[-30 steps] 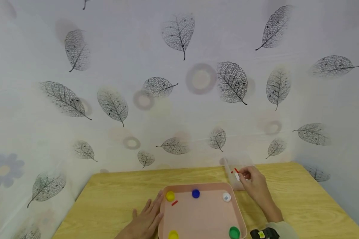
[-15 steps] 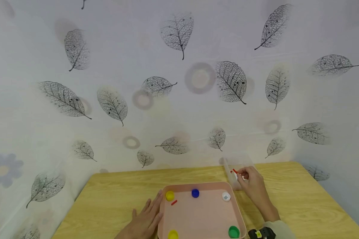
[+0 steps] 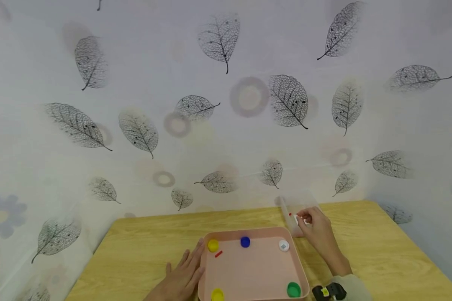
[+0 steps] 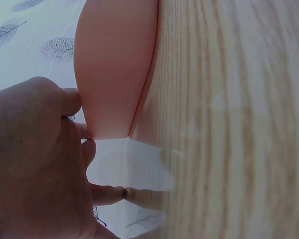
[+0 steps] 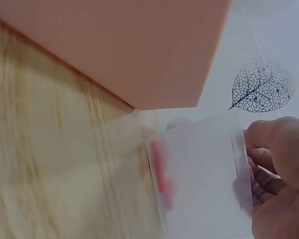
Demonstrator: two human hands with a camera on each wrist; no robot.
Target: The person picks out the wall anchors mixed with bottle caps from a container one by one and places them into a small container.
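Note:
My right hand [image 3: 320, 232] reaches into a translucent box [image 3: 294, 230] just behind the right corner of a pink tray [image 3: 256, 269]. Thumb and fingers come close together at the box's opening; I cannot tell whether they still pinch a small red stick. In the right wrist view, the fingers are curled at the box's edge, and red pieces [image 5: 159, 169] show blurred through its wall. My left hand [image 3: 181, 278] lies with fingers extended along the tray's left side, fingertips at its wall. Inside the tray, a red stick [image 3: 219, 253] lies near a yellow cap [image 3: 213, 245].
Also in the tray are a blue cap [image 3: 245, 241], a white cap [image 3: 284, 245], a green cap [image 3: 294, 289] and a second yellow cap [image 3: 217, 294]. A wooden table [image 3: 150, 244] bears the tray and box, with a leaf-patterned covering [image 3: 218, 142] behind.
The red stick that stuck out of my right fingertips is now nearly hidden, and that hand has sunk slightly into the box. My left hand stays against the tray.

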